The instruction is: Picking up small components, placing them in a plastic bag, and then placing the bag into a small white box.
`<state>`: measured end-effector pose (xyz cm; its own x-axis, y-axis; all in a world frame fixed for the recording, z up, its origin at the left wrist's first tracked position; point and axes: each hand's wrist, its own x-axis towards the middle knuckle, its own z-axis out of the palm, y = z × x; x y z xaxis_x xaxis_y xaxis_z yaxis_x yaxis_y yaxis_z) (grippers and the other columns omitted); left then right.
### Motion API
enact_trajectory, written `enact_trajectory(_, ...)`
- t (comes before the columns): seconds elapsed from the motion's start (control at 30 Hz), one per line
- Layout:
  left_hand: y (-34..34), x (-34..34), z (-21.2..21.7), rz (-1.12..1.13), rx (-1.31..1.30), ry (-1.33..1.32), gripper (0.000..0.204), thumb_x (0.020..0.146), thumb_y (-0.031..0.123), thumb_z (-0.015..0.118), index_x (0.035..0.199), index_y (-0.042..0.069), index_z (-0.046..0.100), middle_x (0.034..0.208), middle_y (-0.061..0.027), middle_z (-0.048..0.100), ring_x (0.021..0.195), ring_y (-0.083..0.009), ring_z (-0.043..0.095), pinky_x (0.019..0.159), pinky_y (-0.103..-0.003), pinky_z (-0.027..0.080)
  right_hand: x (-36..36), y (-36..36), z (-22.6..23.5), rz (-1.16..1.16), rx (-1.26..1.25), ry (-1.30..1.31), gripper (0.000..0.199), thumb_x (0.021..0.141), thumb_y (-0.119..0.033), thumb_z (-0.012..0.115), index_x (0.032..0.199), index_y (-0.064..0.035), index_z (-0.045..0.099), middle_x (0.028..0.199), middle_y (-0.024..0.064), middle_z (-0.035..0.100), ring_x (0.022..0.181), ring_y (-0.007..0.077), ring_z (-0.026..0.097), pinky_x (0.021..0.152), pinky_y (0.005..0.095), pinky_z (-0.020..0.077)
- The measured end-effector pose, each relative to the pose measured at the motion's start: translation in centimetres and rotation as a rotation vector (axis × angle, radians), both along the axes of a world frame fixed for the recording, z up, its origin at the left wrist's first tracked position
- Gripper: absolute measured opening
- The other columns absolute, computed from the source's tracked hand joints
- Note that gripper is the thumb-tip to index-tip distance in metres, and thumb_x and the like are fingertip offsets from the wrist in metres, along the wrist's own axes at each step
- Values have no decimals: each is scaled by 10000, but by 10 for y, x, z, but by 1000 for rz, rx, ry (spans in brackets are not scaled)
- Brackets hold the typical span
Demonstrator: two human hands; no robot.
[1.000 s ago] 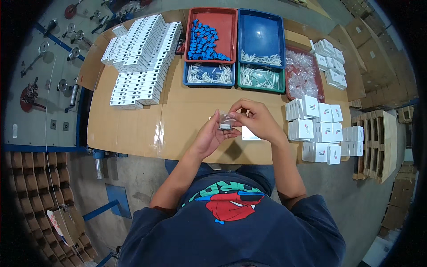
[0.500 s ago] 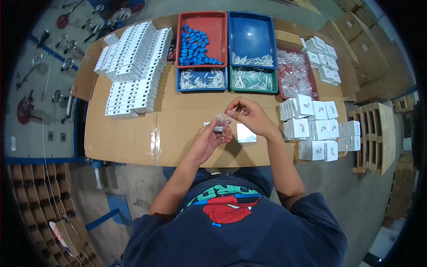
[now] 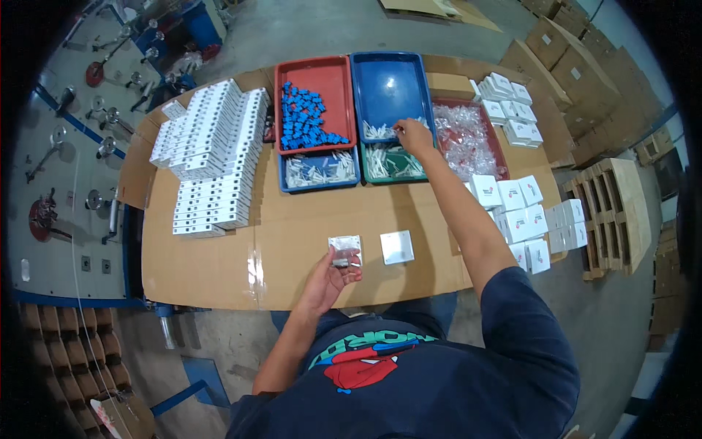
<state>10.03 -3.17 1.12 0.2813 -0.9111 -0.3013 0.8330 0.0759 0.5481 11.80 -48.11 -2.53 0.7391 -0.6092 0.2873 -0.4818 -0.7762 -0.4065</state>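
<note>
- Clock positions run from my left hand (image 3: 324, 287), with 12 straight away from me.
- My hands are well apart. The left has its fingers curled on a clear bag (image 3: 345, 257), low over the near edge of the cardboard (image 3: 292, 241); the bag's contents are too small to make out.
- My right hand (image 3: 414, 137) is between 12 and 1, fingers down at the white sticks (image 3: 375, 132) in the upper blue tray (image 3: 390, 77). I cannot tell whether the fingertips are pinching one.
- Just past the bag, at 12, lies the left square (image 3: 344, 241), partly covered by it. The right square (image 3: 397, 247) lies flat at 2, apart from it.
- Progress, in my judgement: part-way. The bag is in hand, not set down, and the two squares lie loose.
- Finished-looking: slim boxes (image 3: 219, 146) stacked in rows between 10 and 11; white boxes (image 3: 523, 223) grouped between 2 and 3. Whether they are filled cannot be verified.
- Stock remaining: blue parts (image 3: 301, 110) in the red tray (image 3: 336, 88) at 12; white pieces in the lower blue tray (image 3: 322, 187), nearer; more in the green tray (image 3: 397, 179) at 1; a heap of empty-looking bags (image 3: 464, 135) between 1 and 2.
</note>
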Motion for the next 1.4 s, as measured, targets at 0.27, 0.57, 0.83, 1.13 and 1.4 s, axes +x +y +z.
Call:
enact_trajectory(0.27, 8, 0, -2, 49, 9, -11, 501, 1104, 423, 447, 1318, -5, 593, 1115, -102, 708, 948, -204, 685, 917, -372, 556, 22, -14, -11, -15, -97, 158, 139, 886, -149, 657, 964, -155, 772, 986, 118, 668, 1003, 351, 668, 830, 491, 559)
enact_trajectory(0.57, 3, 7, -1, 65, 55, -3, 491, 1096, 446, 461, 1305, 24, 601, 1130, -92, 702, 962, -187, 679, 926, -355, 547, 11, -33, -23, 60, -174, 118, 119, 853, -108, 640, 911, -121, 743, 979, 137, 670, 978, 372, 674, 812, 512, 555)
enact_trajectory(0.83, -5, 10, -9, 91, -28, 100, 526, 1100, 461, 429, 1341, 26, 598, 1132, -76, 701, 954, -183, 674, 924, -358, 537, -28, -9, 16, 26, -48, -116, 139, 909, -158, 679, 999, -84, 753, 972, 149, 723, 895, 356, 689, 785, 464, 547)
enact_trajectory(1.13, -40, 14, 8, 20, -128, 118, 529, 1100, 443, 437, 1345, 0, 590, 1113, -82, 704, 932, -171, 682, 893, -338, 551, -135, 177, 121, 88, 831, -344, 175, 945, -80, 743, 1108, -17, 753, 885, -5, 702, 758, 41, 604, 689, 207, 482)
enact_trajectory(1.4, -43, 2, 17, -44, -129, 73, 489, 1096, 395, 489, 1319, -29, 588, 1094, -90, 703, 917, -158, 687, 846, -306, 568, -152, 218, 132, 158, 977, -296, 133, 925, -37, 764, 1047, -2, 725, 912, -10, 700, 773, 15, 589, 678, 175, 456)
